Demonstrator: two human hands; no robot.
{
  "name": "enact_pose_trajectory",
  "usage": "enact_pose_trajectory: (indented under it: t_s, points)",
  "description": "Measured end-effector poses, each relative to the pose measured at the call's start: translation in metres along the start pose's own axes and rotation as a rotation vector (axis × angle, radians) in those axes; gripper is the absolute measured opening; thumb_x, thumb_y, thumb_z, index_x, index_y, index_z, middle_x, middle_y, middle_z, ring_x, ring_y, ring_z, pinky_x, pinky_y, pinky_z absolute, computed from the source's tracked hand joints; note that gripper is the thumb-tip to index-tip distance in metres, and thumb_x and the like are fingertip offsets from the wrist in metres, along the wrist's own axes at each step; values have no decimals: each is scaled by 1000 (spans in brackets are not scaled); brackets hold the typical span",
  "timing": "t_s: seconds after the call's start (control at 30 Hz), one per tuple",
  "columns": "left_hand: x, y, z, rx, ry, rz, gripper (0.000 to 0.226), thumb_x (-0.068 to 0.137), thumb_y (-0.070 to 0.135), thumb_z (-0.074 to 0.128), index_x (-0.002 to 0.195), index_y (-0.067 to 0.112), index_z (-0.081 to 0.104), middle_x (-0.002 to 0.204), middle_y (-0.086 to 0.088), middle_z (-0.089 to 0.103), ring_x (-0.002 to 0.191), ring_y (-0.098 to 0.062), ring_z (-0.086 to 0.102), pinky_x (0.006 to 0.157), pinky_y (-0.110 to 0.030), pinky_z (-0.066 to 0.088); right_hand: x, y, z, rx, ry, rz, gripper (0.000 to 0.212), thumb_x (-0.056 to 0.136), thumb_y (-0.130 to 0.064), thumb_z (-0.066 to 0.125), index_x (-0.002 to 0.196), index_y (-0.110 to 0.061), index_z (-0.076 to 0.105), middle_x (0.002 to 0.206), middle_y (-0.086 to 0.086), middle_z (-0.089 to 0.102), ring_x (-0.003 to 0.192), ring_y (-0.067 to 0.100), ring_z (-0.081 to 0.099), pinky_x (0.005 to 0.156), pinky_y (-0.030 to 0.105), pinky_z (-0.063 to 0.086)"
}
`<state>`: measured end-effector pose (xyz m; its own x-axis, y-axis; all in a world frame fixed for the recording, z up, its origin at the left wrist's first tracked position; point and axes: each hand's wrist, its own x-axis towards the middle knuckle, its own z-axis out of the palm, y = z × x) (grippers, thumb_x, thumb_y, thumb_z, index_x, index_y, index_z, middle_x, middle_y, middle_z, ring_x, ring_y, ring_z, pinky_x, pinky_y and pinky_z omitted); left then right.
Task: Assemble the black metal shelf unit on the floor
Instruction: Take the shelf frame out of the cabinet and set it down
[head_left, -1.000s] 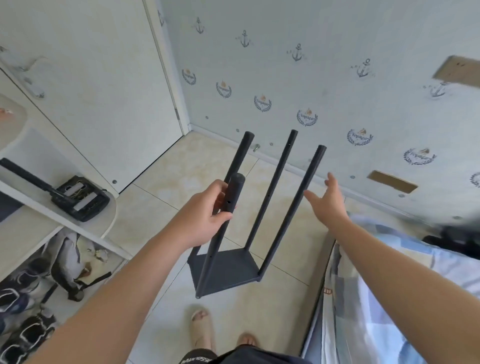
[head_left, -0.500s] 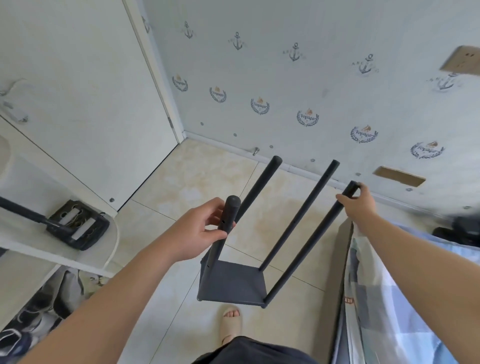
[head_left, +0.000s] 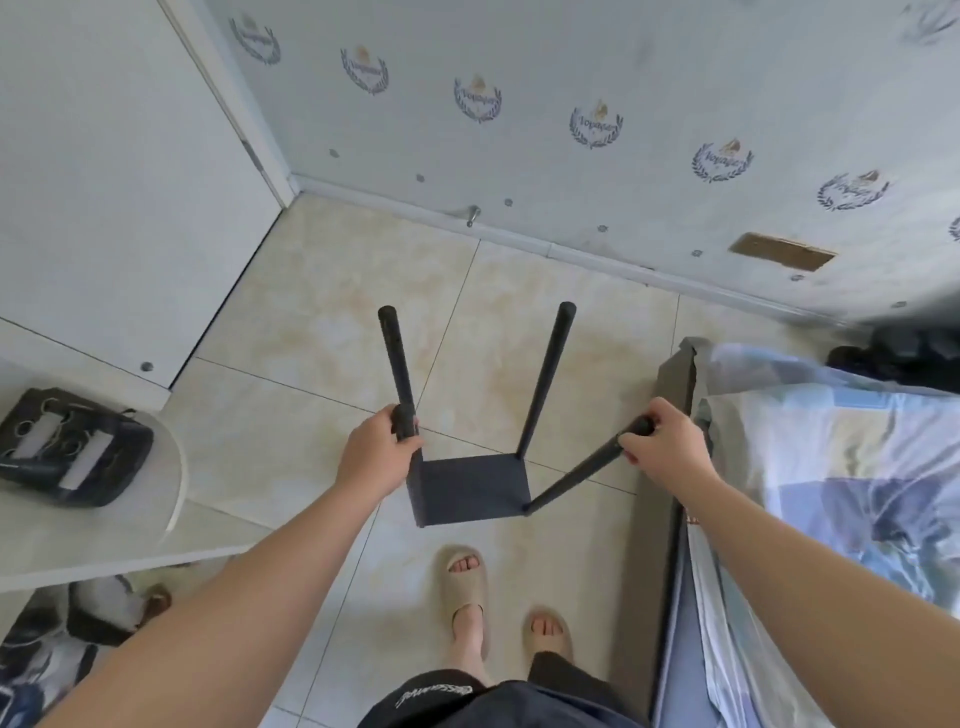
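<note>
The black metal shelf unit (head_left: 470, 488) is a square black panel with round black poles rising from its corners, standing over the tiled floor just ahead of my feet. My left hand (head_left: 379, 454) is closed around the near left pole, close to its top. My right hand (head_left: 667, 452) grips the top end of the near right pole (head_left: 576, 475), which leans out to the right. Two far poles (head_left: 543, 384) stand free, their rounded tops pointing up toward the wall.
A bed with a blue patterned cover (head_left: 831, 493) and its dark frame edge (head_left: 660, 519) runs along the right. A white shelf (head_left: 104, 530) at left carries a black scale-like device (head_left: 62, 452), with shoes (head_left: 62, 639) beneath. My sandalled feet (head_left: 467, 592) stand on the beige tiles.
The view has tilted down and the unit now stands more upright, closer to my feet. My right hand, open a second ago, has closed on the near right pole.
</note>
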<state>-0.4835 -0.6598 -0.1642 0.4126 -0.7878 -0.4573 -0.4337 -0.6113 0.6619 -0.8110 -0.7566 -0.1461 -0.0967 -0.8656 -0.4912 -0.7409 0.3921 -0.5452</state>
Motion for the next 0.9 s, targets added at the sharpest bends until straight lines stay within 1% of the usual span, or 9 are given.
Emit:
enact_pose_trajectory:
  t_s: [0.13,0.27,0.33,0.43,0.53,0.67,0.73,0.8,0.9]
  points:
    - [31,-36,33,52,-57,-79,16,87,12,68,102,18,69,106,0,70,92,-20,59,73,-26,43,4,19,43,-79,-49,26,16,86,-16,69,82,-17,54,85,6,60,70,21,56,52,27,39]
    - [56,-52,65,111,-115,-72,23,88,5,59,98,25,66,97,4,64,86,-19,58,57,-19,39,20,40,77,-101,-18,39,17,90,-15,68,83,-16,52,89,4,56,72,17,53,52,24,36]
    - [63,-59,81,129,-136,-65,24,89,4,55,95,25,64,89,6,60,79,-16,56,54,-16,38,28,50,89,-88,9,53,17,92,-14,66,84,-16,51,89,1,53,72,15,51,52,23,35]
    - [65,-71,102,123,-161,-72,23,91,3,53,94,24,61,81,11,55,73,-11,53,55,-18,42,38,67,103,-86,25,82,12,93,-12,64,89,-12,52,90,0,51,73,13,48,52,24,35]
    - [64,-86,120,110,-187,-92,23,92,1,53,100,20,62,85,9,57,76,-13,54,57,-17,40,45,83,113,-84,29,113,10,94,-10,62,92,-10,53,91,-1,50,74,10,47,54,21,34]
    - [60,-99,138,112,-190,-100,25,91,-2,52,98,19,62,85,7,59,77,-9,53,58,-10,37,48,100,125,-69,12,133,8,95,-8,60,95,-11,53,98,3,52,76,11,47,56,21,34]
    - [58,-101,146,121,-195,-89,26,90,-4,53,97,20,60,84,7,59,75,-6,52,57,-6,36,50,107,130,-49,1,150,8,96,-8,60,98,-11,53,101,5,54,79,19,50,58,23,37]
    - [55,-100,154,136,-214,-86,27,90,-4,54,100,21,59,87,5,59,75,-8,52,55,-5,38,51,115,131,-21,-11,196,9,96,-11,61,101,-13,53,103,7,57,81,22,53,57,25,39]
    - [46,-96,165,98,-243,-135,29,93,-5,53,108,19,60,99,-3,58,74,-10,53,48,-3,41,53,122,127,23,-26,269,16,99,-17,60,115,-16,55,108,8,62,77,15,54,55,25,39]
